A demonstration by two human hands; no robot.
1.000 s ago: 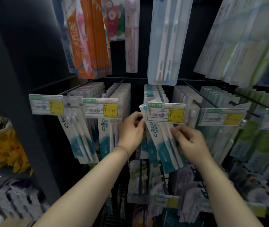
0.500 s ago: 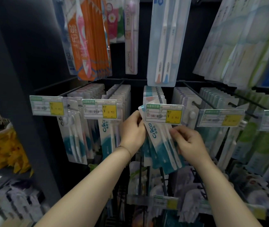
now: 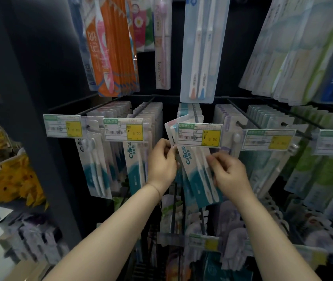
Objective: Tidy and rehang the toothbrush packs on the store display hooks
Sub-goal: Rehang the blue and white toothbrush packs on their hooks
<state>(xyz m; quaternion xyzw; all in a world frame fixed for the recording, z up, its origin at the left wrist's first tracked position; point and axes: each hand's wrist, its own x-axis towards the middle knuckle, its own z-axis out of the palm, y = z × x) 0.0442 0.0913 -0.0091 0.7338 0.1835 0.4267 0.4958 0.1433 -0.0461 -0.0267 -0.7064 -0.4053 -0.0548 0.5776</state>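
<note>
Your dark store rack (image 3: 39, 78) fills the frame, its wire hooks crowded with toothbrush packs. Orange packs (image 3: 112, 57) and a pink pack (image 3: 162, 47) printed "Toothbrush" hang overhead; yellow packets (image 3: 13, 179) sit on a shelf far left. At centre you hold a tilted teal-and-white "Cnice" pack (image 3: 198, 175), its top hidden behind a price tag (image 3: 200, 134) reading ¥8.00. Your left hand (image 3: 161, 165) pinches its left edge with curled fingers; your right hand (image 3: 230, 175) pinches its right side between thumb and fingertips.
</note>
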